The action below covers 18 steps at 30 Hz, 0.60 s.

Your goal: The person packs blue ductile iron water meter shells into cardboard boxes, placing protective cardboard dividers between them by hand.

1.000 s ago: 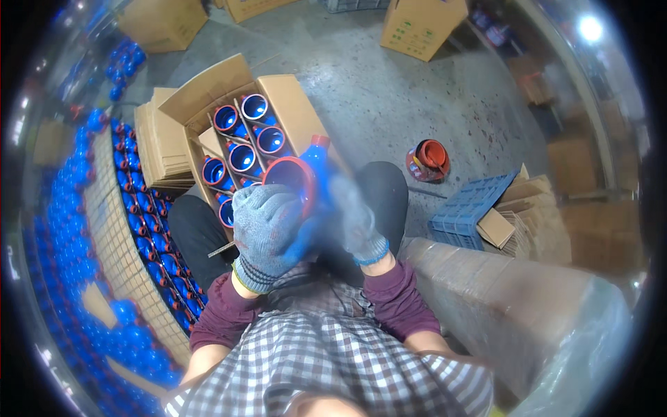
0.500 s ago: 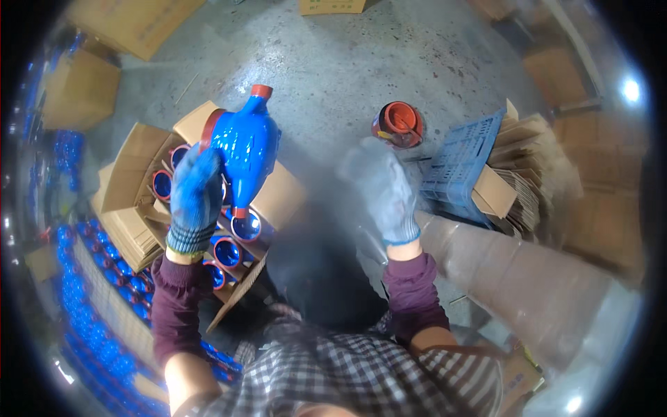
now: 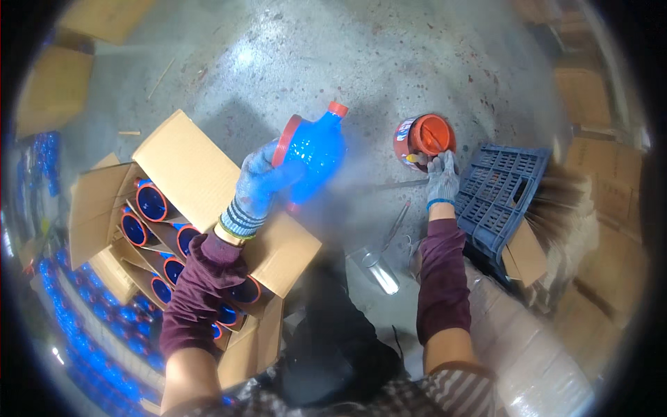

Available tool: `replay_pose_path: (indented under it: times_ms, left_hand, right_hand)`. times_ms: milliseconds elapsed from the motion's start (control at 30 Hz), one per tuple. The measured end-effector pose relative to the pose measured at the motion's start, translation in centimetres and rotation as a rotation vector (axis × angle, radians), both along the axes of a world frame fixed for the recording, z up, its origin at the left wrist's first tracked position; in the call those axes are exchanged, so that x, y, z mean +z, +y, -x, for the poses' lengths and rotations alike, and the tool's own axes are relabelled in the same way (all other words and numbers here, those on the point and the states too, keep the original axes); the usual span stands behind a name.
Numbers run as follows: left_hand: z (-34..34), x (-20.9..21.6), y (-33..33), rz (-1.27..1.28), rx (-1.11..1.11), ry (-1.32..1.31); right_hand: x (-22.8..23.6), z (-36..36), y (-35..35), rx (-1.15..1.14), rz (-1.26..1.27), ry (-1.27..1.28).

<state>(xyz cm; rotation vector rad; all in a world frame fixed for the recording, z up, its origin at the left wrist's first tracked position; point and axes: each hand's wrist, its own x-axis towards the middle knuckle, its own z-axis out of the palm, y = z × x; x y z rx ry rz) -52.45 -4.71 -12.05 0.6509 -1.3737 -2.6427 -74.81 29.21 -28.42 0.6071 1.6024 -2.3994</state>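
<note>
My left hand [image 3: 258,182], in a grey-blue knitted glove, grips a glossy blue water meter body [image 3: 318,151] by its wide red collar. The body is tilted above the floor, one red threaded end pointing up and away; its lower end is blurred. My right hand [image 3: 442,182], gloved too, is at the near rim of a small can of orange-red paint [image 3: 435,133]. Its fingers are bent together there; what they pinch is hidden. Left of my left forearm, an open carton [image 3: 167,153] holds several similar blue bodies [image 3: 152,201] with red rims, set between cardboard dividers.
A dark blue plastic crate [image 3: 501,194] with flattened cardboard stands right of the can. On the floor lie a clear cylinder [image 3: 380,272] and a thin rod [image 3: 397,224]. Rows of blue bodies [image 3: 83,313] fill the left side. Cartons [image 3: 601,167] are stacked at the right.
My right hand has moved right and down to the paint can. My left hand has carried the blue body to the right, and the view has shifted, showing more of the carton.
</note>
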Motion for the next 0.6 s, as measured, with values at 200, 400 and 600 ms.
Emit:
replay_pose_path:
  times_ms: [200,400,600]
  left_hand:
    - [-0.4,-0.6,0.0,0.357,-0.064,0.072]
    - [-1.0,-1.6,0.4,0.039,0.114,0.084]
    - [-0.8,-1.2,0.6,-0.053,0.202,-0.015]
  right_hand:
    - [3.7,1.1,-3.1,-0.151,-0.283,-0.009]
    - [5.5,0.5,-2.8,0.026,-0.487,0.224]
    - [6.1,1.2,-3.2,0.06,-0.465,0.075]
